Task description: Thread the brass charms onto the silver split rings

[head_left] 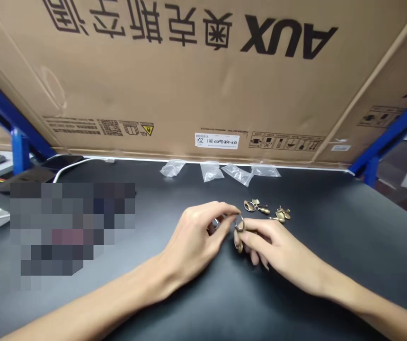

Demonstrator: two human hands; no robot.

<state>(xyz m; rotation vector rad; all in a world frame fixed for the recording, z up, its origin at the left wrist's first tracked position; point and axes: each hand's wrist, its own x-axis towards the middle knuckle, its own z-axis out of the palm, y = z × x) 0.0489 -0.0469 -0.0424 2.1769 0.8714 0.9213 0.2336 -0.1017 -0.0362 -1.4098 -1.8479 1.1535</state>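
Between my two hands is a small silver key ring (239, 223), with bronze-coloured charms (239, 246) hanging below it. My left hand (203, 232) pinches the ring's upper left side between thumb and forefinger. A second silver ring (216, 222) shows partly behind those fingers. My right hand (270, 241) grips the same key ring from the right, with its lower fingers curled near the charms. Just beyond my right hand lie two small groups of bronze charms, one with a ring (249, 206) and one nearer the right (280, 215).
Several clear plastic bags (238, 174) lie along the table's back edge. Behind them stands a large cardboard box (189, 85) between blue metal posts (21, 151). A white cable (79, 163) runs at the back left, and part of the left table is blurred out.
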